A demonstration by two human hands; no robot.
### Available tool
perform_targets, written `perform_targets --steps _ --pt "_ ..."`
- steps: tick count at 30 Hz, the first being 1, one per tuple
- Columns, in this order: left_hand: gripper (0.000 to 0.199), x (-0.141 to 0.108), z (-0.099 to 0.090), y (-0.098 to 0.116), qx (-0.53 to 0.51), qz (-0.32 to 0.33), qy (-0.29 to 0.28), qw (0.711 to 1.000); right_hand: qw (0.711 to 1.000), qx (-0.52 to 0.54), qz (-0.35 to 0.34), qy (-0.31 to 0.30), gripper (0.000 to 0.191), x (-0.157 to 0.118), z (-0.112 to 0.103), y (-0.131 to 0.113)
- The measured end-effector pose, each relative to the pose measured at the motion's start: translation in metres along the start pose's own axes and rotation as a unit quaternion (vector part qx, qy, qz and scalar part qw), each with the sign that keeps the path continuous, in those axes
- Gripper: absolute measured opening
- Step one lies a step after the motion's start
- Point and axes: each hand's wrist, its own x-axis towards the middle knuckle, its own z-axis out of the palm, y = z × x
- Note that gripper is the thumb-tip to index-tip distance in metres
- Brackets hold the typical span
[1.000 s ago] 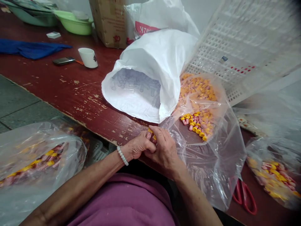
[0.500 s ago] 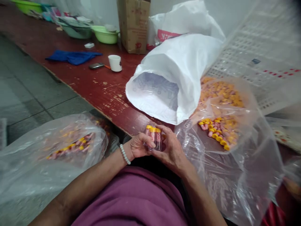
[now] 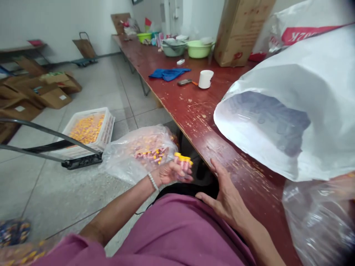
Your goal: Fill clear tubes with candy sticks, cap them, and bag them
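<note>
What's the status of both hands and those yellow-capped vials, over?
Left hand: grip closed on vials. Right hand: open, holding nothing. Possible obstacle: table edge, close by right hand.

A single camera, worn on the person's head, looks forward and steeply down from above the purple shirt [image 3: 155,232], which fills the bottom middle of the frame. The left hand [image 3: 170,173] and right hand [image 3: 224,190] lie close to the lens, either side of the picture's centre. The view faces obliquely along the red table [image 3: 191,111], whose front edge runs from the lower right up to its far end at upper centre. The white sack [image 3: 313,99] is near, cropped by the right border. At upper left, sight carries across the tiled floor [image 3: 119,85] to the distant wall [image 3: 61,26].
</note>
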Motion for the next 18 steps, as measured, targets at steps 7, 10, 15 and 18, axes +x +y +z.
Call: perform_targets --steps 7,10,15,18 --pt "0.024 -0.009 -0.123 0.033 0.404 0.002 0.422 0.811 1.0 -0.005 0.023 -0.02 0.047 -0.016 -0.001 0.004" --pt "0.029 -0.003 -0.153 0.057 0.485 0.003 0.472 0.737 0.999 -0.006 0.032 -0.018 0.045 -0.014 -0.002 0.002" --pt "0.036 0.0 -0.179 0.095 0.567 -0.017 0.477 0.671 0.999 -0.014 0.047 -0.02 0.043 -0.01 -0.002 0.002" --pt "0.021 -0.001 -0.186 0.116 0.587 -0.062 0.458 0.665 0.999 -0.013 0.046 -0.006 0.04 -0.01 -0.002 0.003"
